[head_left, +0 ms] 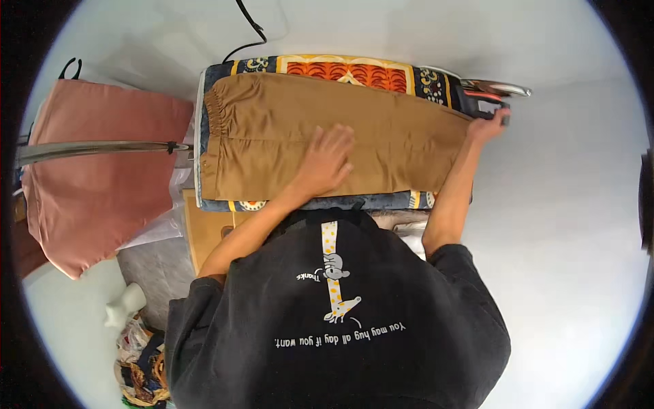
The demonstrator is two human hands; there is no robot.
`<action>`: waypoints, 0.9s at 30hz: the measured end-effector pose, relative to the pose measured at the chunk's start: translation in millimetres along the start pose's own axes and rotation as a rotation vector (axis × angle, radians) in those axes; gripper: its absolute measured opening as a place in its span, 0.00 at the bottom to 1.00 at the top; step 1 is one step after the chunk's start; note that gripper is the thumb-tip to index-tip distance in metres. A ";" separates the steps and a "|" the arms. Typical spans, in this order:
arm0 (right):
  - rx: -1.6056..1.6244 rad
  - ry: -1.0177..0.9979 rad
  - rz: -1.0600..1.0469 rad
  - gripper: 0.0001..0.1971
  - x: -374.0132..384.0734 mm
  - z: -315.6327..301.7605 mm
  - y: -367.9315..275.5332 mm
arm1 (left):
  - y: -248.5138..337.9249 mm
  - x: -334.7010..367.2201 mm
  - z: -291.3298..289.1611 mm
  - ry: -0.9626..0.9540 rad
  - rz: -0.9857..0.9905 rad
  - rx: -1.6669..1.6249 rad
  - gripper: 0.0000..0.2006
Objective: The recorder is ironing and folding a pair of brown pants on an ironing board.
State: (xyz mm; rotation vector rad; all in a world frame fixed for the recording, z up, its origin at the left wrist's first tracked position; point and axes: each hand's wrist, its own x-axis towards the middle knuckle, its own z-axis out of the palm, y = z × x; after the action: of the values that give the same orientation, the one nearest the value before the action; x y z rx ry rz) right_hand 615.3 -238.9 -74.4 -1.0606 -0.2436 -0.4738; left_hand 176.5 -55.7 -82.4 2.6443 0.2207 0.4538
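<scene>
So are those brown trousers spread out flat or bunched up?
Spread flat. The brown trousers lie along the patterned board, elastic waistband at the left end, with the left hand pressed palm-down on them.

The trousers (381,133) are tan-brown, folded lengthwise into one long band and laid flat across the upper middle of the frame, running left to right. The gathered elastic waist sits at the left end, puckered into small pleats; the leg end reaches the right, where the cloth narrows slightly. A seam line runs along the length near the middle, with soft creases over the right half. The iron (492,95), silver with dark and red parts, lies at upper right, just past the leg end.
</scene>
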 end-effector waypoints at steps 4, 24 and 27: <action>0.211 0.010 0.035 0.23 30.3 -1.1 -51.1 | 41.3 41.8 38.6 -0.140 0.200 -0.035 0.29; -0.313 -0.309 -0.104 0.15 87.9 19.6 -220.9 | 97.5 186.2 146.6 0.034 0.170 -0.167 0.31; -0.855 -0.715 -0.016 0.15 30.5 55.2 -210.2 | 83.3 120.6 104.0 0.073 0.010 -0.146 0.26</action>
State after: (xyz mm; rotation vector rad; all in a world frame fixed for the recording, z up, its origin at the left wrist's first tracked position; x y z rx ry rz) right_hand 541.8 -282.3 127.7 -2.0563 -0.7187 -0.1787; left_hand 332.2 -144.0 -99.1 2.4898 0.1894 0.5496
